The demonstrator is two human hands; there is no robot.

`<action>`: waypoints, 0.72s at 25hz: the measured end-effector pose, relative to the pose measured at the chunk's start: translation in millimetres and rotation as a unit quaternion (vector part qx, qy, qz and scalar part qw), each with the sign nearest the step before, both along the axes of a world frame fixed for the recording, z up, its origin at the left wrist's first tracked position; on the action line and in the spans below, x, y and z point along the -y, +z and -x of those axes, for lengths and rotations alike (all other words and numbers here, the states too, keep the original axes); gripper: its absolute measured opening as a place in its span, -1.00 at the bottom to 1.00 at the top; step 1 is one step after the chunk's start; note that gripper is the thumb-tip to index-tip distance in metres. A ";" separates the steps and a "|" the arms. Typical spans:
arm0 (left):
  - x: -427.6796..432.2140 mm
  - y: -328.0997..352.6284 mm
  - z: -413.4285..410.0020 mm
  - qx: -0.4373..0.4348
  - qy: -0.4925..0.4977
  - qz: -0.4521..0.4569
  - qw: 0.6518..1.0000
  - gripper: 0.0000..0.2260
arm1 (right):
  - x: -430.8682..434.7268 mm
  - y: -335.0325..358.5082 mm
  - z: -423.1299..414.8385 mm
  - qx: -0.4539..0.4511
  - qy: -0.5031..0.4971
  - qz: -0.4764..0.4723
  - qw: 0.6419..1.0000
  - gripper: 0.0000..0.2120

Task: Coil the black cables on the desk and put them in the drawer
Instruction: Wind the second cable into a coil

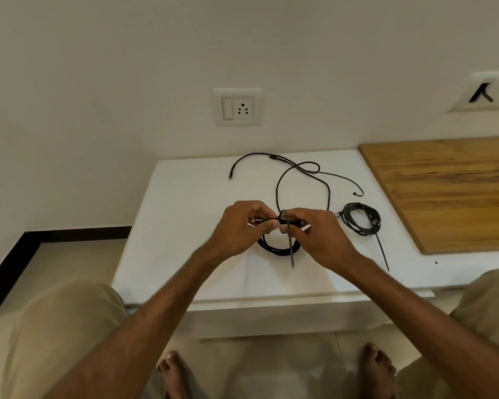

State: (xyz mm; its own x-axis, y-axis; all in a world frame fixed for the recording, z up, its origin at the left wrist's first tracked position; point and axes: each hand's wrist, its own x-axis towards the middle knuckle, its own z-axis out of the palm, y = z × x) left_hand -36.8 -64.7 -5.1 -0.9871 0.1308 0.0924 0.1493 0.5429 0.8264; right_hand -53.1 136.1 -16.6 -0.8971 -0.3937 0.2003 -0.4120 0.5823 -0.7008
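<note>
From the head camera, looking down past both forearms, the person's two hands meet over the middle of a white surface (185, 197). The left hand (239, 226) has its grip pinched narrow on a coiled black cable (274, 249), thumb and fingers closed on the part near a metal-tipped plug that pokes out to the left. The right hand (314, 234) is closed tight on the same bundle just beside it, the two hands almost touching. A thin black strap (291, 249) wraps the bundle between them and its loose tail hangs straight down in front of the coil. The lower loops of the coil sag below the hands and seem to rest on the surface.

To the right, well apart from the hands, a second coiled cable (360, 218) lies flat on the surface, already bound, with its own long strap tail (382, 250) trailing toward the near edge. Farther back, a loose black cable (300, 174) sprawls uncoiled in open curves, one end lying off to the left near the wall.

A wooden board (450, 191) covers the right part of the surface. On the wall behind sits a white socket plate (237, 107). The person's knees in beige cloth and bare feet frame the bottom of the view. I cannot pick out a drawer from here.
</note>
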 end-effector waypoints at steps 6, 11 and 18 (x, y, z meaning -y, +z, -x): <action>2.6 -1.1 -1.4 0.031 -0.024 -0.027 0.999 -0.89 | -4.1 1.3 0.9 0.049 0.012 0.044 0.998 -0.87; 0.3 -2.2 0.5 -0.007 -0.020 -0.035 0.999 -0.93 | -3.8 4.3 2.8 0.095 -0.005 0.112 0.989 -0.86; -2.0 2.7 -1.5 -0.045 -0.025 -0.026 0.998 -0.95 | -7.9 9.8 5.5 0.222 0.005 0.191 0.956 -0.87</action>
